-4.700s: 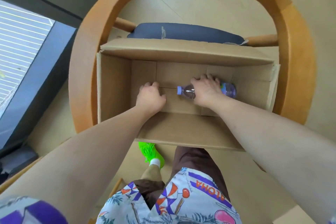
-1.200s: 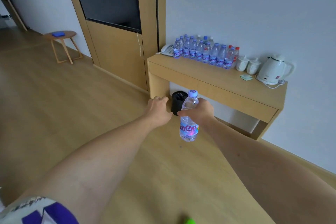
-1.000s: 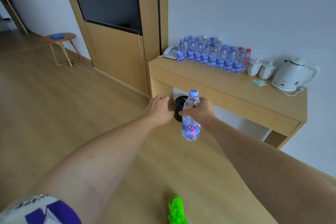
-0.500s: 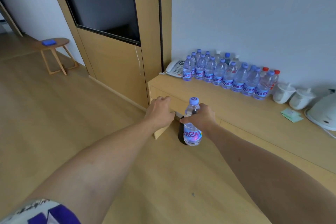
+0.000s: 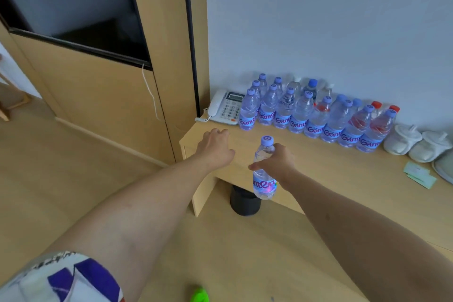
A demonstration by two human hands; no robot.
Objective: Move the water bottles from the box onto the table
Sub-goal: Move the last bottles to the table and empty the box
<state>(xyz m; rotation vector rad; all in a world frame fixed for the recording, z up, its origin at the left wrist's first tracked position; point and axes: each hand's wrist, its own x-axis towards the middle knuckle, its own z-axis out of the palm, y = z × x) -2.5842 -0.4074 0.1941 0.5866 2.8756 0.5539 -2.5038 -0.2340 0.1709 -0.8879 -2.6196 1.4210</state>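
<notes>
Wooden surface (image 5: 306, 154) carries "Ganten" bottles (image 5: 316, 115); right hand (image 5: 277, 163) grip clamps another Ganten bottle (image 5: 264, 174); left hand (image 5: 215, 147) relaxed.

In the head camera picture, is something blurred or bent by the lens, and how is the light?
Head view: soft, even light, no harsh glare; the door frame leans from wide-angle distortion; the edges look smeared, while the held bottle and the bottle row stay fairly sharp.
</notes>
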